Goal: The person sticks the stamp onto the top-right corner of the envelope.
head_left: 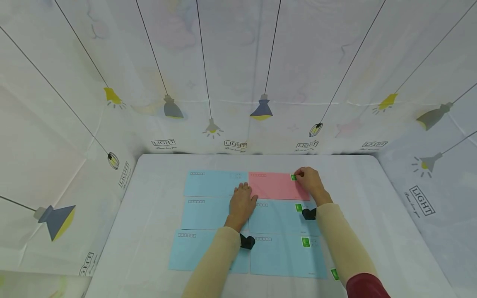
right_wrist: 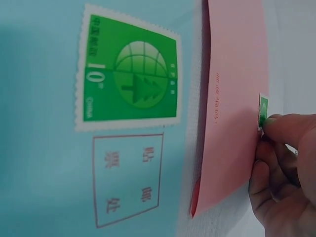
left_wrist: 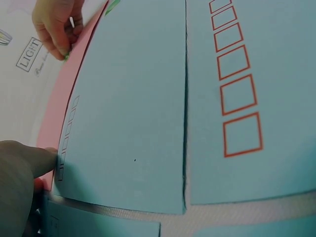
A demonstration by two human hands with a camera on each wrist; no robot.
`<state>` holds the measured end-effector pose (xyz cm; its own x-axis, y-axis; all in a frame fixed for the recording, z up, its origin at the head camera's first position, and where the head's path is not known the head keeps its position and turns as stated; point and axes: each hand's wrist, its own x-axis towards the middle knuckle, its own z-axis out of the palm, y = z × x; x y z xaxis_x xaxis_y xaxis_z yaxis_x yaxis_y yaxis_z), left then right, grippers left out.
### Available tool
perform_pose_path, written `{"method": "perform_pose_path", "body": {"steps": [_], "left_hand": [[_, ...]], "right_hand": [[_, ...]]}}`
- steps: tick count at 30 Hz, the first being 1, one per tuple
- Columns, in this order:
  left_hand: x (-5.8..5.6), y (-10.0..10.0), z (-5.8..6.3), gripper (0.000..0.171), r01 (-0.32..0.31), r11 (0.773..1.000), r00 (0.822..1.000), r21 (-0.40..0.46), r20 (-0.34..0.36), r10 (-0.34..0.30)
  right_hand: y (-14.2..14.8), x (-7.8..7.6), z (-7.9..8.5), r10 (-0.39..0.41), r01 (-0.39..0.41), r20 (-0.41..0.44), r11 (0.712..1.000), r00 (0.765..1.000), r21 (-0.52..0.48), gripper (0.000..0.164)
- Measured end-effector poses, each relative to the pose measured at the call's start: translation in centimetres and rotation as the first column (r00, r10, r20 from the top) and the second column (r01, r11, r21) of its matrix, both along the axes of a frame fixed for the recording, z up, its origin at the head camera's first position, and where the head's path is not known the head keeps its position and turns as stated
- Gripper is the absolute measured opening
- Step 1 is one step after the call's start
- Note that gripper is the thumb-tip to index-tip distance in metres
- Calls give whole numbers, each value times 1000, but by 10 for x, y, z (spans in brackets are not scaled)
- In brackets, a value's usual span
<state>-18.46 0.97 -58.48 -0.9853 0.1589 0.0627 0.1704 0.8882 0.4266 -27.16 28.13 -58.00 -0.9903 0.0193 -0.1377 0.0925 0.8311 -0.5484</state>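
Note:
A pink envelope lies at the far right of two columns of envelopes. At its upper right corner my right hand pinches a green postage stamp between thumb and finger, right at the paper's surface. My left hand rests with fingers spread, its fingertips over the seam between the pink envelope and the blue one beside it. The left thumb touches the pink envelope's lower left part in the left wrist view. Below, two blue envelopes carry green stamps near their upper right corners.
Two more blue envelopes lie in the left column, partly under the left forearm. A loose green stamp lies on the white table beside the right forearm. A lamp-patterned curtain stands behind the table.

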Motion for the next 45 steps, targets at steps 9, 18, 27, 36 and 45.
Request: {"method": "perform_pose_path", "body": {"steps": [9, 18, 27, 36, 45], "left_hand": [[-1, 0, -3, 47, 2, 1000, 1000, 0, -9, -2], [-1, 0, -3, 48, 1, 1000, 1000, 7, 0, -1], [-2, 0, -4, 48, -5, 1000, 1000, 10, 16, 5], [0, 0, -1, 48, 2, 1000, 1000, 1, 29, -2], [0, -1, 3, 46, 15, 1000, 999, -28, 31, -14]], "right_hand": [[-1, 1, 0, 29, -28, -26, 999, 999, 25, 23], [1, 3, -1, 10, -10, -49, 1000, 999, 7, 23], [2, 6, 2, -6, 4, -50, 999, 999, -35, 23], [7, 13, 10, 15, -18, -84, 999, 996, -39, 23], [18, 20, 16, 42, -43, -111, 999, 993, -13, 26]]}}
